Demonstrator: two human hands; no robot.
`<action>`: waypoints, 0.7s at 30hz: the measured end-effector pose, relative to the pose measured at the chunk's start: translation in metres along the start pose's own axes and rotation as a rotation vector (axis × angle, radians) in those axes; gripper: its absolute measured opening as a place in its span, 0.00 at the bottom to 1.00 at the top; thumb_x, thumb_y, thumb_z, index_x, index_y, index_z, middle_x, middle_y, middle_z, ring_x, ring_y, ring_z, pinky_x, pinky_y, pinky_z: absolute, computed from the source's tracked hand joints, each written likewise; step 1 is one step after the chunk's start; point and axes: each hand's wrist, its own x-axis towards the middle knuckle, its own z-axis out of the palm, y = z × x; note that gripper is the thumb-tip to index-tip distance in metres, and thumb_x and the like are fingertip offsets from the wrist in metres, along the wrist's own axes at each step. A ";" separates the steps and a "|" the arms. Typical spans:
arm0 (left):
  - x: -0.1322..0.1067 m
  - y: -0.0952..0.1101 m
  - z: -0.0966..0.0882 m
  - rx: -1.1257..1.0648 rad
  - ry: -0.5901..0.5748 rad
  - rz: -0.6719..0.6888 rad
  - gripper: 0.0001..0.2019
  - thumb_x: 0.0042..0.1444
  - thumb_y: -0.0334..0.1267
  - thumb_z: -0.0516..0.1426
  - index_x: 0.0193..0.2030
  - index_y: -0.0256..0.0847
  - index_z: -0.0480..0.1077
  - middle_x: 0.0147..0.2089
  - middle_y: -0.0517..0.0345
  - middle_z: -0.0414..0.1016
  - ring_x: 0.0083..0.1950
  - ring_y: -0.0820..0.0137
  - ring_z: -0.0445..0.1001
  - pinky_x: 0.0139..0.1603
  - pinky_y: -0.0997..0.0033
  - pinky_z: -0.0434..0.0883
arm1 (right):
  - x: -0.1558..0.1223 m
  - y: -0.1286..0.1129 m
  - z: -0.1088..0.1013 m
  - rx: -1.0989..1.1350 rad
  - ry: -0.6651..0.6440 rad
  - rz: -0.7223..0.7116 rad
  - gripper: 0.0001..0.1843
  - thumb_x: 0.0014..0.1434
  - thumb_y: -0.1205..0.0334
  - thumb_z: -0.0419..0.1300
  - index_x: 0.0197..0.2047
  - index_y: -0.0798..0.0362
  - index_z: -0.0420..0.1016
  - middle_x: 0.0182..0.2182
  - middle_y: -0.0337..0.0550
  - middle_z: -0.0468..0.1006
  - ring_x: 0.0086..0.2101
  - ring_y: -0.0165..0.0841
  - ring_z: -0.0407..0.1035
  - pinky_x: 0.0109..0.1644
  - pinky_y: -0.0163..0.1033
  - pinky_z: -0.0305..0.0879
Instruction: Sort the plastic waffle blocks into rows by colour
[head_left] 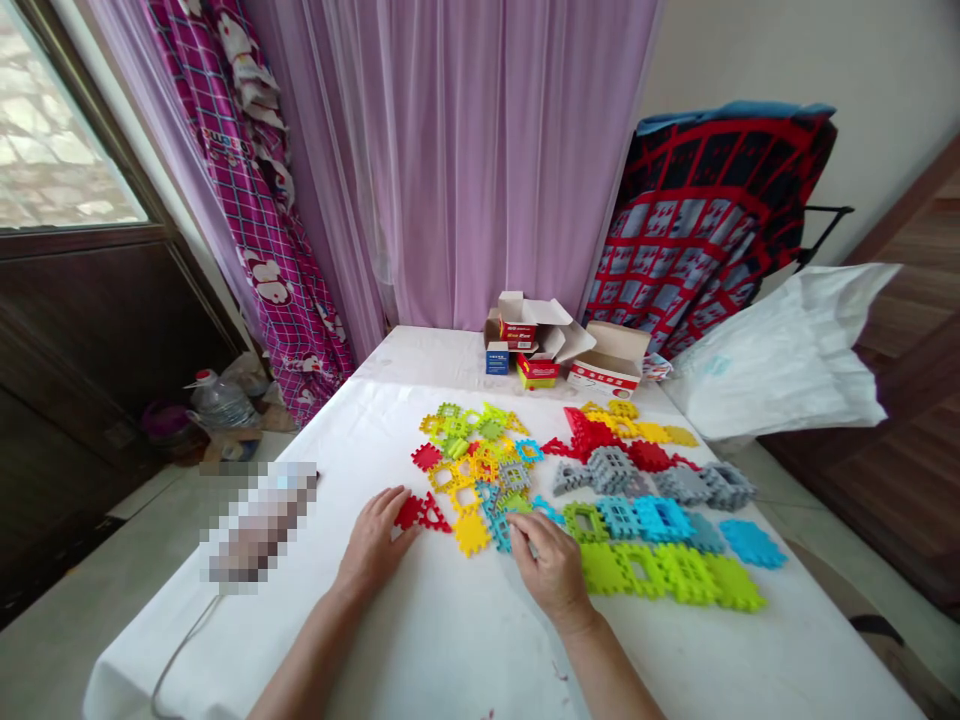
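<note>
A loose pile of interlocking plastic tiles point(480, 455) in yellow, green, red, blue and grey lies on the white table point(450, 640). My left hand point(373, 545) rests flat with fingers apart, its fingertips touching a red triangular tile point(421, 513). My right hand point(551, 565) has its fingers curled onto a teal tile point(501, 528) at the pile's near edge, beside a yellow tile point(471, 533). To the right sit joined rows of tiles: green ones point(675, 575) nearest, blue ones point(660, 520) behind, then grey point(660, 480) and red point(600, 440).
Small opened cardboard boxes point(555, 350) stand at the table's far edge. A white plastic bag point(787, 360) lies at the right corner. A blurred-out object point(259, 520) with a cable lies at the left edge. Purple curtains hang behind; a water bottle point(219, 400) sits on the floor.
</note>
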 end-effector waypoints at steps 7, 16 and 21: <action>0.018 0.033 0.007 -0.181 0.038 -0.157 0.31 0.53 0.45 0.60 0.64 0.44 0.60 0.57 0.48 0.73 0.57 0.59 0.72 0.57 0.57 0.69 | -0.006 -0.001 0.006 -0.026 0.009 -0.019 0.10 0.62 0.69 0.53 0.40 0.52 0.76 0.31 0.44 0.80 0.32 0.32 0.75 0.40 0.36 0.71; 0.011 0.084 0.009 -0.363 0.211 0.040 0.35 0.58 0.39 0.56 0.70 0.47 0.46 0.65 0.46 0.63 0.64 0.60 0.65 0.61 0.55 0.66 | -0.001 -0.017 0.003 0.230 -0.097 0.271 0.13 0.62 0.61 0.53 0.47 0.52 0.75 0.36 0.47 0.81 0.34 0.34 0.76 0.39 0.37 0.73; 0.007 0.124 0.009 -0.393 0.179 0.265 0.34 0.60 0.38 0.55 0.70 0.50 0.46 0.64 0.47 0.65 0.64 0.60 0.65 0.61 0.57 0.68 | 0.021 -0.027 -0.005 0.643 -0.178 0.663 0.18 0.57 0.53 0.60 0.48 0.54 0.74 0.35 0.46 0.81 0.32 0.33 0.74 0.34 0.36 0.72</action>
